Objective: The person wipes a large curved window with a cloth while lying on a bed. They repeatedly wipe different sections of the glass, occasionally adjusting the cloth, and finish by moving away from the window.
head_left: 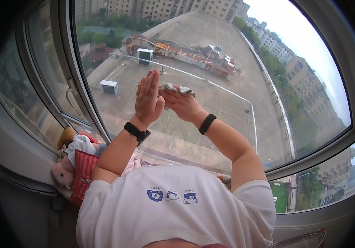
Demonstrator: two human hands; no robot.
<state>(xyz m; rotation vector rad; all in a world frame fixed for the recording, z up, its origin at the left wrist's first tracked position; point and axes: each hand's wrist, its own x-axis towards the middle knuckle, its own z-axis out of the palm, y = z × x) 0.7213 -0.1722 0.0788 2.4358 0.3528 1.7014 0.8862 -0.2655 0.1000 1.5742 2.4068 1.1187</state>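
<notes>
My right hand lies over a crumpled whitish cloth, its fingers angled up and to the left. The cloth bunches out around the fingertips, and the palm side is hidden. Close beside it on the left, my left hand is raised with straight fingers pointing up and the thumb apart, holding nothing. Both hands are in front of a large window pane; whether the left palm touches the glass I cannot tell. Black bands circle both wrists.
A grey window frame and a side window with a handle stand on the left. Soft toys and a red striped cushion lie at the lower left. Beyond the glass are a flat roof, outdoor units and buildings.
</notes>
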